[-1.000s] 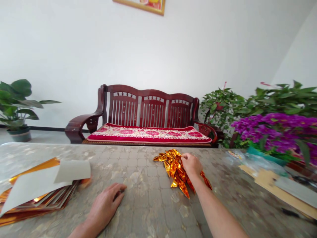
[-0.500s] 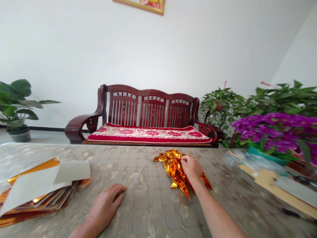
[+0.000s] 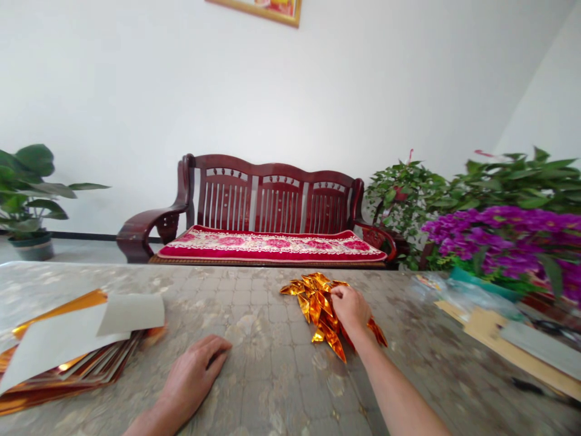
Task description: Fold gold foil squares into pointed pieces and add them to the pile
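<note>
A heap of folded gold foil paper pieces (image 3: 320,309) lies right of the middle of the patterned tabletop. My right hand (image 3: 350,307) is at the heap's right side, its fingers closed in a pinch on one folded piece; the fingertips are partly hidden. My left hand (image 3: 197,366) rests on the tabletop with its fingers stretched out and the thumb apart, holding nothing. Left of it is a fanned stack of foil paper sheets (image 3: 68,339), some with the pale side up and others showing gold.
The table (image 3: 254,375) has a patterned cover. On its right are purple flowers (image 3: 499,242), clear plastic wrapping (image 3: 476,295) and flat cardboard (image 3: 488,327). A dark wooden bench (image 3: 278,200) stands behind the table, with potted plants (image 3: 32,200) at both sides.
The view has shifted very slightly. Both hands and the foil heap keep the same places, with no clear movement between the frames.
</note>
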`<state>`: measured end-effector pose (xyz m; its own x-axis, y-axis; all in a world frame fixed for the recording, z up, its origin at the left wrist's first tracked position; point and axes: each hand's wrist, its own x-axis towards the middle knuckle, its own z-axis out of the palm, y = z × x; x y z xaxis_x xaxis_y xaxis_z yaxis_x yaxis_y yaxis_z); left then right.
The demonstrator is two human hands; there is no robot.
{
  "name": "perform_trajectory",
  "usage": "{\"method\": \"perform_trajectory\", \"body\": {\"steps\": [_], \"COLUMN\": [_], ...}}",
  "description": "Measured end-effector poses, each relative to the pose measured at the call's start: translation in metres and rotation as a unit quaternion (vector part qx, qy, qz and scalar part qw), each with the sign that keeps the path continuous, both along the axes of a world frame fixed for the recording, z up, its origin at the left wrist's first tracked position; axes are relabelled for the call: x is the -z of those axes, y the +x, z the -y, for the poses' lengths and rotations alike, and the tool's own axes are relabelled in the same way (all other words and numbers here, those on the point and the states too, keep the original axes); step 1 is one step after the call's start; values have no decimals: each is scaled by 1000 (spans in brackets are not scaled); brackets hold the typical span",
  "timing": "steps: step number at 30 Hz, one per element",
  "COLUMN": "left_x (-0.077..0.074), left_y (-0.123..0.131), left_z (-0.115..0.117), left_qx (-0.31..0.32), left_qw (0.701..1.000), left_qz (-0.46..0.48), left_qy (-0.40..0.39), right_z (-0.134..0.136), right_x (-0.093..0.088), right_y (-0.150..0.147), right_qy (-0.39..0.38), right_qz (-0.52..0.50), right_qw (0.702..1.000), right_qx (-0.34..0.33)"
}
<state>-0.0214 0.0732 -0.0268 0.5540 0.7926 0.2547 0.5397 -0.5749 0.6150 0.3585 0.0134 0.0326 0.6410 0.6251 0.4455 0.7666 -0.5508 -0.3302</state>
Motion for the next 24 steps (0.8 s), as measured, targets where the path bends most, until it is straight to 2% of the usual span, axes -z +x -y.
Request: {"method": "perform_trajectory", "body": {"steps": [24], "left_x": [0], "left_y": [0], "left_z": [-1], "left_qx": [10], "left_qw": [1000], "left_qz": [-22], "left_qy": [16], "right_z": [3], "right_x": [2], "right_y": [-2], "right_qy": [14], "right_qz": [-14], "right_qw": [1000], "right_qx": [-15]}}
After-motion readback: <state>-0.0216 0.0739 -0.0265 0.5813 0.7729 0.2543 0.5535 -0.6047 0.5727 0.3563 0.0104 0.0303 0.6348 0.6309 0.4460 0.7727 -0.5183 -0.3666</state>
